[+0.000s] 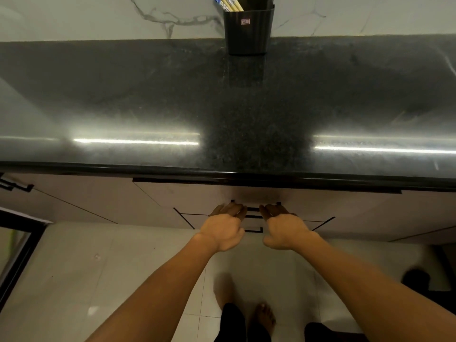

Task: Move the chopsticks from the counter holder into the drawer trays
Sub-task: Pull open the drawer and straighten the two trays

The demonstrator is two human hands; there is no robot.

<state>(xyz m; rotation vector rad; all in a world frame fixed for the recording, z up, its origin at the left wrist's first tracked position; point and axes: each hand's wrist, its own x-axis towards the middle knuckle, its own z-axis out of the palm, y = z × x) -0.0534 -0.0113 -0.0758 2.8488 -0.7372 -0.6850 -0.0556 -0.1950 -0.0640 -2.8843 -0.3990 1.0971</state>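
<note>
Reaching forward below the counter edge, both hands meet the top drawer front (197,196) at its black bar handle (253,209). The left hand (223,229) is palm down, fingers bent over the left end of the handle; the right hand (283,229) mirrors it at the right end. The fingertips lie in shadow under the counter overhang, so whether they actually grip the bar cannot be told. The drawer appears closed, its front flush with the adjoining cabinet panels.

The chopsticks (228,2) stand upright in a black holder (248,30) at the rear of the black granite counter (148,95), against the white marble backsplash (98,16). Their upper ends are cut off by the frame edge. A second bar handle (254,229) shows lower down, between the wrists. Bare feet stand on the pale tiled floor (98,267).
</note>
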